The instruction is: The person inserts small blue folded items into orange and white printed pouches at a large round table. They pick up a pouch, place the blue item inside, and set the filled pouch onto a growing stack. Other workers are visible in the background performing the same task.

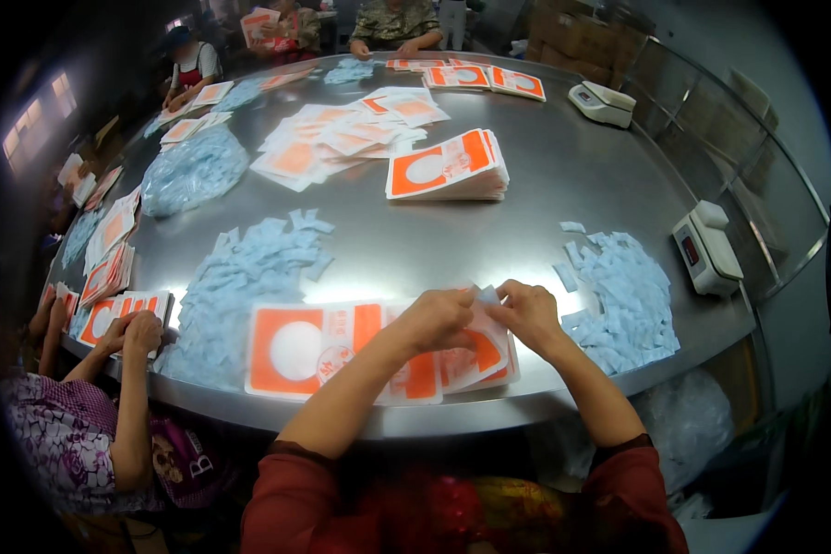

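Note:
At the near edge of the table, orange-and-white printed flat bags point(295, 351) lie overlapped in front of me. My left hand point(439, 319) is closed on the upper edge of the nearest bag point(482, 355), which tilts up over the others. Close beside it, my right hand point(529, 312) pinches a small pale blue packet point(487, 295) at that bag's top edge. Whether the packet is partly inside the bag I cannot tell. Loose blue packets are heaped to the left point(249, 277) and to the right point(626, 300) of the bags.
A thick bag stack point(448, 171) and scattered bags point(332, 138) lie mid-table. A clear plastic sack of packets point(194, 171) sits at left. Two white scales point(708, 249) stand along the right edge by a metal rail point(785, 263). A co-worker's hands point(129, 334) are at left; others work farther off.

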Action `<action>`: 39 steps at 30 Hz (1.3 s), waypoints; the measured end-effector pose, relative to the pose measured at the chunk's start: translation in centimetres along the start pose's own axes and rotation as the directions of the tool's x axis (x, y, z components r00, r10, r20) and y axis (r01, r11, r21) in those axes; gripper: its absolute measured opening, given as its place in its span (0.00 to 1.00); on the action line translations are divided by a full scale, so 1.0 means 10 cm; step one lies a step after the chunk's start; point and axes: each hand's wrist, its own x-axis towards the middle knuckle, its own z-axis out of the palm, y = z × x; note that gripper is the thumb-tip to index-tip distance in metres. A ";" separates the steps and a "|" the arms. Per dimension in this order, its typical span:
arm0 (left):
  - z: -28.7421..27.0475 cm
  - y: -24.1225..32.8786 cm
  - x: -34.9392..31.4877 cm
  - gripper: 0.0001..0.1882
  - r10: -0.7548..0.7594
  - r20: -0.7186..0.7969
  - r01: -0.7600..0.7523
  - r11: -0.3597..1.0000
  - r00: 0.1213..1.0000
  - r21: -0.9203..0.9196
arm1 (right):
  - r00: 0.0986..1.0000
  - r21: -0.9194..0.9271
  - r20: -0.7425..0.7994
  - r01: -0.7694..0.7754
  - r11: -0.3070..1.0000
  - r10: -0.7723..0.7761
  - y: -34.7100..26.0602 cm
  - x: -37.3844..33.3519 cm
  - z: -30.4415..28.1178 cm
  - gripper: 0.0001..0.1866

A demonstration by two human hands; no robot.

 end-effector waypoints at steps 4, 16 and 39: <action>0.00 0.02 0.02 0.16 -0.014 -0.025 0.014 1.000 1.000 0.017 | 0.989 0.031 0.149 0.011 0.999 -0.016 -0.19 -0.03 -0.06 0.19; -0.08 -0.05 -0.02 0.20 -0.192 0.086 0.187 0.980 0.978 0.072 | 0.930 0.460 0.352 -0.267 0.847 0.103 0.08 0.03 0.01 0.25; 0.05 -0.33 -0.04 0.18 -0.790 0.214 0.800 0.487 0.574 -0.350 | 0.936 0.201 0.231 -0.313 0.928 0.265 0.41 0.34 0.21 0.12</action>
